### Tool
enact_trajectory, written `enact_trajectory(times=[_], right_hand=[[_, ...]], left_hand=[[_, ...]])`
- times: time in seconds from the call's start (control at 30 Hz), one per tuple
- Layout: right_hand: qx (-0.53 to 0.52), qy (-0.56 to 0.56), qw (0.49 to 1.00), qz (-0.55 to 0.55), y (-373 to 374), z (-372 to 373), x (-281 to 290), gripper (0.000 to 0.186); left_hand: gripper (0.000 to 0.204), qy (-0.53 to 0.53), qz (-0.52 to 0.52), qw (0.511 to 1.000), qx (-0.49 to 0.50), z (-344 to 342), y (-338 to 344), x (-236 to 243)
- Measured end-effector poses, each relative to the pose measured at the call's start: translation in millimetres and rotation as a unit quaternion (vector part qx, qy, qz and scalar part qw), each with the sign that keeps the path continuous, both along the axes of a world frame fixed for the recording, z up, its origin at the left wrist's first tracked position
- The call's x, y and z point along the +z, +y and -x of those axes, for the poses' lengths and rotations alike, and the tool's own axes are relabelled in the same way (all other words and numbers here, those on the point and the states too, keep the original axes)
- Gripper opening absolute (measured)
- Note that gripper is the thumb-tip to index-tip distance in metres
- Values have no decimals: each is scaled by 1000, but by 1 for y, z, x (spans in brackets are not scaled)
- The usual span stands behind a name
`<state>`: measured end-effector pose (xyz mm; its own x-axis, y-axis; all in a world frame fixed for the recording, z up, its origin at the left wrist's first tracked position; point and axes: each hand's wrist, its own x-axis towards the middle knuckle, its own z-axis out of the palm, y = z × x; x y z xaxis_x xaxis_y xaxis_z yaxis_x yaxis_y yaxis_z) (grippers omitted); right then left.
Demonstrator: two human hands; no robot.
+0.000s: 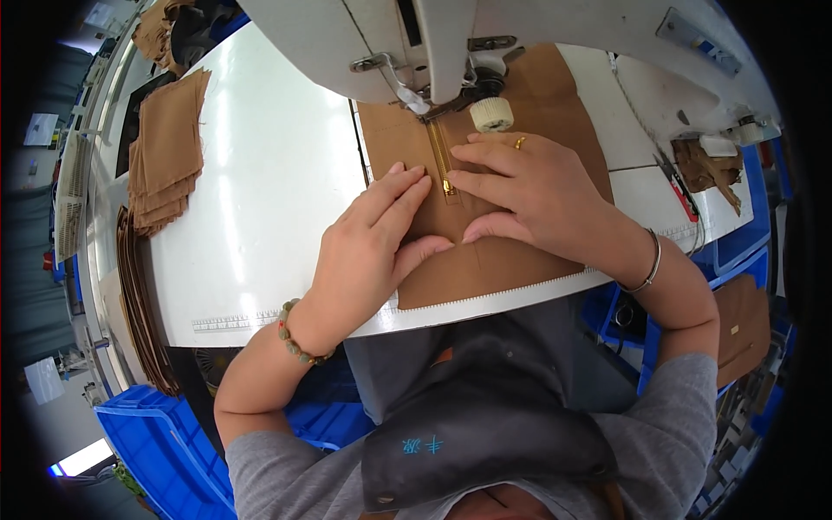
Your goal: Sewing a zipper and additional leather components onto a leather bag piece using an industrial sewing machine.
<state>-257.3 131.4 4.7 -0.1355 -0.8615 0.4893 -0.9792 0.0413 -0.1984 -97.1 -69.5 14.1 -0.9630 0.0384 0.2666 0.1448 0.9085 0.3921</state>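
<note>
A brown fabric panel (520, 264) lies on the white sewing table, its pinked lower edge close to the table's front rim. Set into it is a gold-toothed zipper (439, 152) with its slider near the lower end. The upper end of the zipper meets the needle area of a white sewing machine (381, 43). My left hand (368, 230) rests on the panel left of the zipper, fingers stretched out. My right hand (533, 186) lies to the right of it, fingers extended and flat on the fabric. Both thumbs press the cloth below the slider.
Brown fabric pieces (169, 139) are stacked at the table's left. More brown panels (143, 303) hang over its left edge. Red-handled snips (680, 195) lie at the right beside brown scraps (711, 169). Blue crates (165, 442) stand below the table. A ruler strip (234, 321) runs along the front edge.
</note>
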Motion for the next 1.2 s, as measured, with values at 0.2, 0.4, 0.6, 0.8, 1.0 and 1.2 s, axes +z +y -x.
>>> enact_trajectory(times=[0.2, 0.4, 0.6, 0.8, 1.0, 1.2], right_hand=[[7, -55, 998, -39, 1, 3, 2, 52], [21, -38, 999, -24, -1, 4, 3, 47], [41, -20, 999, -27, -3, 7, 6, 45], [35, -9, 998, -49, 0, 2, 8, 49], [13, 18, 998, -57, 3, -4, 10, 62], [-25, 0, 993, -115, -5, 11, 15, 63]], left_hand=[[70, 23, 0, 1000, -21, -1, 2, -2], [68, 21, 1, 1000, -17, 0, 3, -1], [66, 22, 8, 999, -22, 0, 2, 0], [67, 10, 40, 999, -33, 0, 6, 3], [68, 16, 105, 993, -40, 1, 7, 5], [68, 32, 116, 992, -35, 17, -2, 1]])
